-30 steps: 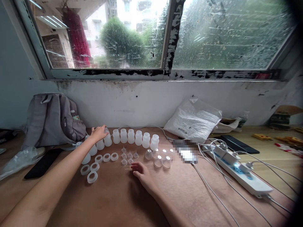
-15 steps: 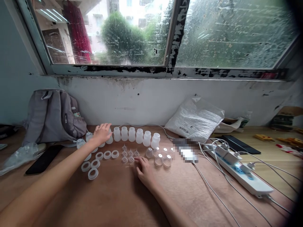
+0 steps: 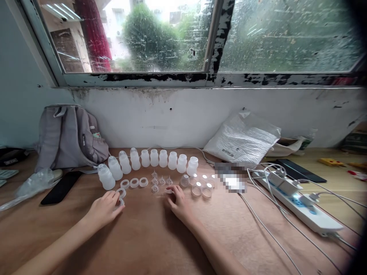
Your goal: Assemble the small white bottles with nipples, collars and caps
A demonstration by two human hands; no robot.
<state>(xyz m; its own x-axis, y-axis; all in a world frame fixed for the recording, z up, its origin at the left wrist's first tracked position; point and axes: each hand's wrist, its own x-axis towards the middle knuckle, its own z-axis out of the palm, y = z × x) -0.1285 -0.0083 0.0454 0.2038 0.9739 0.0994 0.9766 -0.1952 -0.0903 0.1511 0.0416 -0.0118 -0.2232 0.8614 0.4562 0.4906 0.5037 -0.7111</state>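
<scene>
My left hand (image 3: 104, 209) is low on the left, its fingers closed round a white bottle ring (image 3: 120, 202) at the table. Another ring (image 3: 121, 193) lies just behind it, and several more (image 3: 134, 183) lie farther back. In the middle, my right hand (image 3: 180, 204) pinches a clear silicone nipple (image 3: 169, 190), partly covered by its fingers. Several nipples (image 3: 155, 188) stand beside it. Clear domed caps (image 3: 196, 190) are to its right. Behind everything curves a row of frosted baby bottles (image 3: 163, 159); the leftmost bottles (image 3: 106, 177) have tops fitted, the others are open-necked.
On the left are a grey backpack (image 3: 67, 137), a black phone (image 3: 61, 188) and a crumpled plastic bag (image 3: 36, 186). A silver bubble mailer (image 3: 243, 137) leans on the wall. At right lie a white power strip (image 3: 311, 217) with cables and a dark tablet (image 3: 301, 170).
My left hand has come down and toward me from the bottle row to the near rings. The right hand stays by the nipples, now with one between its fingers. The view has shifted slightly.
</scene>
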